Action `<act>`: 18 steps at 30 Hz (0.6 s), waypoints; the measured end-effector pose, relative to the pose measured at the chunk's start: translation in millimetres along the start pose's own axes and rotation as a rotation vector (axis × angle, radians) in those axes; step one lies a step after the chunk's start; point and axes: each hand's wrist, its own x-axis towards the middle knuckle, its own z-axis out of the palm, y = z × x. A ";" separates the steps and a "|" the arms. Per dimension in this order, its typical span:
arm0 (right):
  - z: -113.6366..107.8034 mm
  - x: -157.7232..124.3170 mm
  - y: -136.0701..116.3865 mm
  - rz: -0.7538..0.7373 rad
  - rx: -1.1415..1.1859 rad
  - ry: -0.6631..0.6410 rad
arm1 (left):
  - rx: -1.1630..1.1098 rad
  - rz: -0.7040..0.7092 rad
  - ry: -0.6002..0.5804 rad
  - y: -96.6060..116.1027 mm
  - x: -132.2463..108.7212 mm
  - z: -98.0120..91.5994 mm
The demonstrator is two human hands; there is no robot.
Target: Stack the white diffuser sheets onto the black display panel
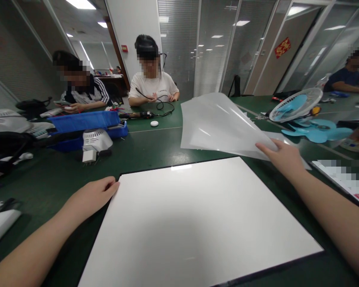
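Observation:
A large flat white panel (197, 215) with a thin black edge lies in front of me on the green table. At its far left corner, my left hand (97, 193) is closed on the edge, with the thumb on top. My right hand (283, 157) pinches the near right edge of a translucent plastic sheet (215, 123). This sheet is partly lifted and curved, beyond the panel's far edge. Under it, to the right, a second pale sheet (283, 139) shows in part.
Blue bins (86, 121) and a white vented housing (96, 140) stand to the left. Light-blue fan blades (320, 130) and a round fan guard (297, 104) lie at the right. A small white disc (154, 124) rests farther back. Other people sit across the table (149, 147).

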 end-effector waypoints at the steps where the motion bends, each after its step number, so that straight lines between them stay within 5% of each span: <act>1: 0.2 -0.9 -1.0 -0.016 0.049 0.030 | -0.001 0.000 0.002 0.7 -0.3 -0.2; 10: 3.2 -8.7 -1.8 -0.422 0.254 0.174 | 0.012 -0.002 0.025 -0.7 0.3 2.0; 18: 2.9 -14.0 -8.0 -0.956 0.183 0.088 | 0.035 -0.032 0.126 2.8 -1.2 -0.4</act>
